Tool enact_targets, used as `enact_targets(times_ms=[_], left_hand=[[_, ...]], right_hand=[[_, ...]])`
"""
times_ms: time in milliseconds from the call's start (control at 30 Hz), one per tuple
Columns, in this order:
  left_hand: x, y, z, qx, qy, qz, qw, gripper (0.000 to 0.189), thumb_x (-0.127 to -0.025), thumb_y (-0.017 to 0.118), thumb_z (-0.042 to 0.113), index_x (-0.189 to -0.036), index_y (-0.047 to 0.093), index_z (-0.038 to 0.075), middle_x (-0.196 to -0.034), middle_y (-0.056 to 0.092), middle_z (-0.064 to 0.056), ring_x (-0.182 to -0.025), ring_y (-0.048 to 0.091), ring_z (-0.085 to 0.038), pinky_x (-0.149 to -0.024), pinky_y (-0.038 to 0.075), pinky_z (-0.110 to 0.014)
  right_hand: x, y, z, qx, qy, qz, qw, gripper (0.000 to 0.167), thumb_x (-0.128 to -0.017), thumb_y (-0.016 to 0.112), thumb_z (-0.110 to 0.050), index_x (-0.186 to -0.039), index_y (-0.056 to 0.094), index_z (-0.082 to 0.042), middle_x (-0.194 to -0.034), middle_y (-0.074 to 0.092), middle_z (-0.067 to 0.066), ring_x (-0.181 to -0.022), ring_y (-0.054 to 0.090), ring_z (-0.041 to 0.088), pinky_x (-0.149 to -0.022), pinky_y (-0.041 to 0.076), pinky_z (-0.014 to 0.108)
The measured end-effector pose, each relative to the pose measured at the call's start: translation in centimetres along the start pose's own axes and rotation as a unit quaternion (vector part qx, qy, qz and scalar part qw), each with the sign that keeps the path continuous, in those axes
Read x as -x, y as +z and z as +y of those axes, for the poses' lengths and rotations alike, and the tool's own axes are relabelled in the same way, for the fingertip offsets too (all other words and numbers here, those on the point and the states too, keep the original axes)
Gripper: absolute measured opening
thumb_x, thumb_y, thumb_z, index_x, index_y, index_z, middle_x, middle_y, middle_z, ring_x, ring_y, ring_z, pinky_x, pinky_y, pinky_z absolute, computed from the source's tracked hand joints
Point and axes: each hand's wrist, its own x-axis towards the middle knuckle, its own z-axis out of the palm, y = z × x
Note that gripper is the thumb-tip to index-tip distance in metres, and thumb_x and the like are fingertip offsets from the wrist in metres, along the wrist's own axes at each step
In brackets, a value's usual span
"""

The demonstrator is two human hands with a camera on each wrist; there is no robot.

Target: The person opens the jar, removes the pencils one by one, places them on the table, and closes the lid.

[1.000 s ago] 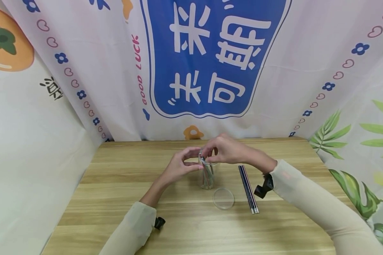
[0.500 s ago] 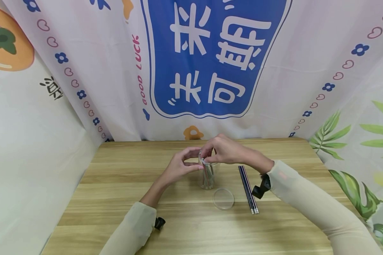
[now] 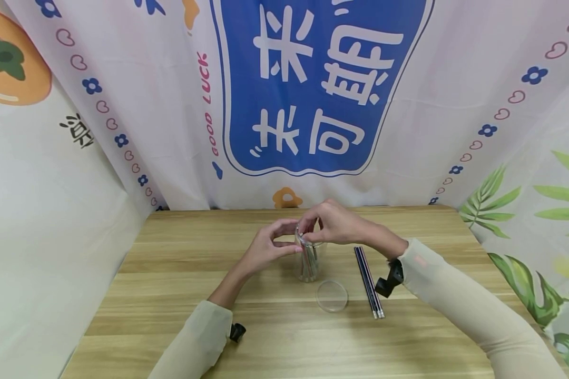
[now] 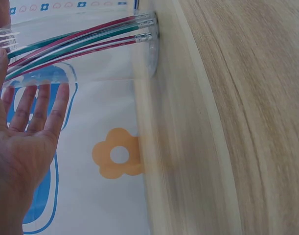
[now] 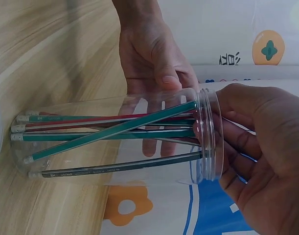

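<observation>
A clear plastic jar (image 5: 90,171) stands upright with several pencils (image 5: 115,128) inside, teal, red and dark, their eraser ends down. My left hand (image 3: 265,245) holds the jar near its top, thumb on the near side and fingers along the far wall. Palm and long fingers of it show in the left wrist view. From above, my right hand (image 3: 334,221) reaches into the jar's mouth with bent fingers. Through the plastic its fingertips show right at the pencils' upper ends; I cannot tell whether they grip one.
A round clear lid (image 3: 332,296) lies on the wooden table (image 3: 180,295) in front of the jar. To its right are a few dark pencils (image 3: 369,284), side by side, erasers toward me. A printed curtain (image 3: 180,173) hangs behind the table's back edge.
My right hand has shifted slightly at the jar's mouth, and the dark bit by its fingertips a second ago no longer shows. The pencils inside have stirred a little. The left hand stays put.
</observation>
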Motion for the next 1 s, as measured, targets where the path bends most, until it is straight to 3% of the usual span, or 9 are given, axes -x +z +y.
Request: enact_targets(times_ms=[333, 533, 767, 1000], left_hand=[[0.0, 0.0, -0.2, -0.003, 0.005, 0.0, 1.0, 0.059, -0.09, 0.084, 0.001, -0.143, 0.06, 0.006, -0.137, 0.069, -0.017, -0.125, 0.067, -0.033, -0.1, 0.063, -0.043], [0.0, 0.1, -0.2, 0.006, 0.006, 0.002, 1.0, 0.061, -0.089, 0.084, -0.001, -0.144, 0.059, 0.006, -0.139, 0.068, -0.017, -0.126, 0.067, -0.034, -0.101, 0.062, -0.045], [0.0, 0.0, -0.1, 0.003, -0.001, 0.004, 1.0, 0.061, -0.089, 0.084, -0.001, -0.143, 0.059, 0.006, -0.139, 0.068, -0.016, -0.126, 0.067, -0.033, -0.102, 0.062, -0.042], [0.0, 0.0, -0.1, -0.01, -0.009, 0.006, 0.9999, 0.061, -0.088, 0.085, 0.001, -0.144, 0.06, 0.007, -0.139, 0.068, -0.015, -0.127, 0.067, -0.033, -0.101, 0.062, -0.041]], right_hand=[[0.3, 0.1, 0.3, -0.029, 0.0, 0.037, 0.9989, 0.008, -0.092, 0.077, -0.006, -0.095, 0.078, -0.013, -0.086, 0.075, -0.008, -0.076, 0.067, 0.008, -0.06, 0.057, 0.024], [0.6, 0.2, 0.4, -0.069, -0.011, 0.061, 0.9957, 0.009, -0.091, 0.075, -0.002, -0.097, 0.078, -0.008, -0.087, 0.077, -0.002, -0.076, 0.069, 0.013, -0.064, 0.059, 0.026], [1.0, 0.2, 0.8, -0.11, -0.024, 0.11, 0.9875, 0.015, -0.087, 0.074, 0.004, -0.098, 0.078, -0.005, -0.092, 0.078, 0.002, -0.078, 0.069, 0.015, -0.069, 0.06, 0.028], [1.6, 0.1, 0.9, -0.156, 0.017, 0.155, 0.9753, 0.012, -0.089, 0.073, 0.004, -0.1, 0.076, 0.001, -0.095, 0.076, 0.01, -0.081, 0.067, 0.018, -0.073, 0.058, 0.023]])
